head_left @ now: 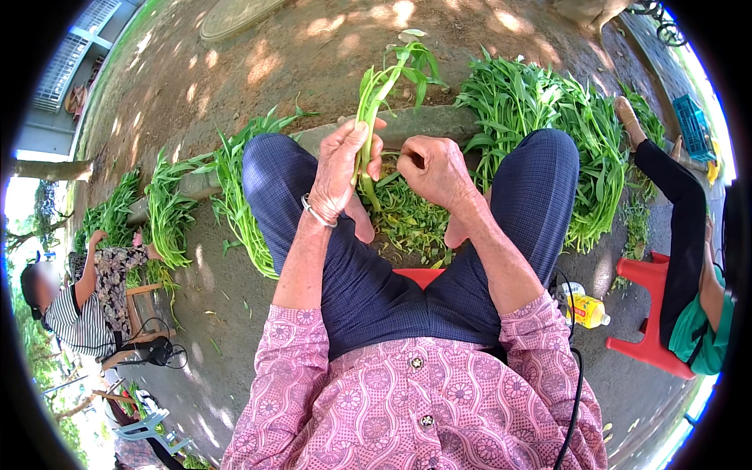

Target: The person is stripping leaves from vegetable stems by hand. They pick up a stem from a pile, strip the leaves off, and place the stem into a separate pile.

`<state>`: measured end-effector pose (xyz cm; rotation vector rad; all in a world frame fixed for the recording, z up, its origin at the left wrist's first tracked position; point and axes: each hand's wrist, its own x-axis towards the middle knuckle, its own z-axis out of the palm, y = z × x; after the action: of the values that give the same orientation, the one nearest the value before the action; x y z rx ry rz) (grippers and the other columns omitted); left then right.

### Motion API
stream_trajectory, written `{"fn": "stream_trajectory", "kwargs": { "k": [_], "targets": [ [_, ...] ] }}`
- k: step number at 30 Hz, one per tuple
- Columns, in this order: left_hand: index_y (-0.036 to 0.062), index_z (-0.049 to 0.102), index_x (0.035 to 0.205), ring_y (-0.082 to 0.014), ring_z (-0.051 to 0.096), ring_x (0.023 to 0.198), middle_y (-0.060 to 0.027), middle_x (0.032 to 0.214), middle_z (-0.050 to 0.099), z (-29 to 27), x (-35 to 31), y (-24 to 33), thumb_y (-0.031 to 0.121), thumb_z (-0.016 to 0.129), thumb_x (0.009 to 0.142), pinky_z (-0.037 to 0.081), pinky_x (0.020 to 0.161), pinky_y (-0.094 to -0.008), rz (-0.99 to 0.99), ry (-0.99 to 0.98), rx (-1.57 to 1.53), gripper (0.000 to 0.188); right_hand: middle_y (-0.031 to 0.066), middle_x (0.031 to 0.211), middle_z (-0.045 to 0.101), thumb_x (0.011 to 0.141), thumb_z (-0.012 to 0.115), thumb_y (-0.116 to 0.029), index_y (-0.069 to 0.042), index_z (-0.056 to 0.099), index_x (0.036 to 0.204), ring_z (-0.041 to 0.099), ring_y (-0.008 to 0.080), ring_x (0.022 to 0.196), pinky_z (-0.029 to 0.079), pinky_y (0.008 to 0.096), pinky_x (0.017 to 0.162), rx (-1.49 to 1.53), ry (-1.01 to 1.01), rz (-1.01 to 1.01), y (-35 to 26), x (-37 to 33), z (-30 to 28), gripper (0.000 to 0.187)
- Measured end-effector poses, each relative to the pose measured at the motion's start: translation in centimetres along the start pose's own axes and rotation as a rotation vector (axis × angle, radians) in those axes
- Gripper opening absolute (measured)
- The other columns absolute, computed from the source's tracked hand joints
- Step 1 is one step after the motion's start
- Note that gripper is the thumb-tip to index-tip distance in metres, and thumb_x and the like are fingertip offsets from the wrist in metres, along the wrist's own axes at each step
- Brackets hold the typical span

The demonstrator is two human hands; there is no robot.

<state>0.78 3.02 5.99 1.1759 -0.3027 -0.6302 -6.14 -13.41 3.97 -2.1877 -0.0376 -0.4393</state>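
My left hand (pixel 342 159) is closed around a small bunch of water spinach (pixel 381 88), held upright with its leafy tops bending over to the right. The pale stem ends hang below the fingers. Close by on the right, my right hand (pixel 435 168) is curled with thumb and forefinger together; whatever it pinches, if anything, is too small to make out. Beneath both hands, trimmed leaves and stem bits (pixel 413 219) lie in a pile between my legs. A large heap of water spinach (pixel 540 117) rests beyond my right knee, and a smaller bundle (pixel 241 204) lies beside my left knee.
A low concrete kerb (pixel 423 123) runs behind the greens. To the left, a seated person (pixel 82 305) reaches toward more bundles (pixel 168 207). On the right are a yellow-labelled bottle (pixel 587 310), another person on a red stool (pixel 648 313), and a blue crate (pixel 692 127).
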Motion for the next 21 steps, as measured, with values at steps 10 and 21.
{"fn": "stream_trajectory", "kwargs": {
  "k": [10,21],
  "targets": [
    [-0.002,0.056,0.112,-0.0114,0.047,0.055,-0.0022,0.073,0.051,0.5,0.1,0.0,0.026,0.048,0.099,0.042,0.052,-0.0256,-0.011,-0.026,-0.094,0.032,0.0045,0.061,0.059,0.083,0.049,-0.012,0.002,0.059,0.071,0.056,0.0111,0.055,0.045,0.0271,0.053,0.538,0.067,0.335,-0.5,0.1,0.6,0.021],
    [-0.0012,0.055,0.114,-0.0115,0.049,0.057,-0.0024,0.076,0.054,-0.4,0.0,0.3,0.026,0.048,0.099,0.044,0.055,-0.0278,-0.003,0.001,-0.14,0.032,0.0058,0.067,0.064,0.084,0.053,-0.016,0.004,0.064,0.072,0.06,0.0132,0.064,0.049,0.0277,0.064,0.295,-0.23,0.331,0.3,0.3,-1.3,0.027]
  ]
}}
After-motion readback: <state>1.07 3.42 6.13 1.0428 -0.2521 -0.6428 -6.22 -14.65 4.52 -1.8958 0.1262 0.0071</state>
